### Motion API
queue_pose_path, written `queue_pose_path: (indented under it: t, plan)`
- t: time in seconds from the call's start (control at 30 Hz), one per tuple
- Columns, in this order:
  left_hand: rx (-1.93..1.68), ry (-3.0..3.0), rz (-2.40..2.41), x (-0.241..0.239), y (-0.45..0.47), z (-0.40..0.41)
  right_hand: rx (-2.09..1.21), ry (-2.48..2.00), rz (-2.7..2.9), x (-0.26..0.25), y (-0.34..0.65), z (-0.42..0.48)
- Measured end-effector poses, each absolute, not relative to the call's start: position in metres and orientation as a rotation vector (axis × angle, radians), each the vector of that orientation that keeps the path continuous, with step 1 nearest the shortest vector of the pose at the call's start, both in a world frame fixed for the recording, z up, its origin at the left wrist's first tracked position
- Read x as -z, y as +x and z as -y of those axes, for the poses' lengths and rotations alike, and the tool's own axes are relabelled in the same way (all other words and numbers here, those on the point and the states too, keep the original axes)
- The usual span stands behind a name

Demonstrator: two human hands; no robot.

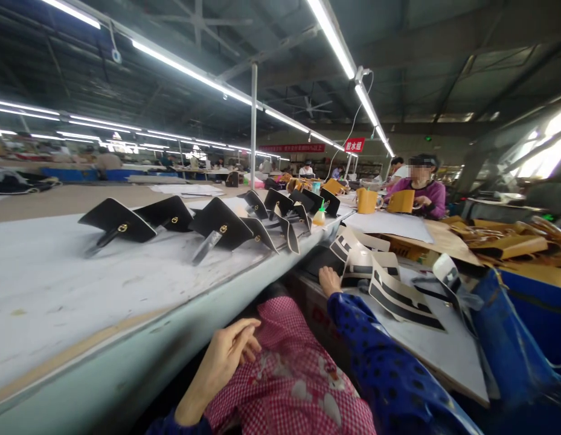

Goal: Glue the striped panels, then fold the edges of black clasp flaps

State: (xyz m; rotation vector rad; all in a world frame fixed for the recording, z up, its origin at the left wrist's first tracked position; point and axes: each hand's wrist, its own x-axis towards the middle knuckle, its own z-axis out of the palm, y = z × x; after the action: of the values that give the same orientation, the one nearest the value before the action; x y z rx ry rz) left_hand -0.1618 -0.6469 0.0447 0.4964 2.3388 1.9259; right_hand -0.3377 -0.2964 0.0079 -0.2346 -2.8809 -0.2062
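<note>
My left hand [228,356] rests low by my red checked apron [289,374], fingers loosely curled, nothing visible in it. My right hand [330,279], on a blue dotted sleeve, reaches forward onto a stack of black-and-white cut leather pieces [384,284] on the worktable; its fingers are hidden among them. Several black bag flaps with gold clasps [221,226] lie in a row on the long white conveyor [81,284] to my left.
A person in purple [425,190] sits across, handling a tan bag part [401,201]. Tan leather pieces [506,241] pile at the right beside a blue bin [529,326]. A small glue bottle [320,214] stands on the conveyor. A steel pole [253,127] rises behind it.
</note>
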Motion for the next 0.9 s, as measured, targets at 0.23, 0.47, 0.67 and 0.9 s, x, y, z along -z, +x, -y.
queue_pose_path:
  t: [0.23,0.47,0.67,0.9]
  plan:
    - [-1.931,0.522,-2.250,-0.036,-0.161,0.636,0.158,-0.182,2.842,-0.009,-0.330,0.298]
    - [-2.153,0.327,-1.907,-0.022,-0.162,0.619,-0.134,0.054,2.692,0.001,-0.289,0.315]
    - [-2.370,0.082,-1.084,-0.012,-0.171,0.612,-0.470,0.597,2.538,-0.002,-0.176,0.357]
    - [-2.402,0.147,-1.152,-0.010,-0.173,0.611,-1.154,1.140,2.822,-0.047,-0.095,0.397]
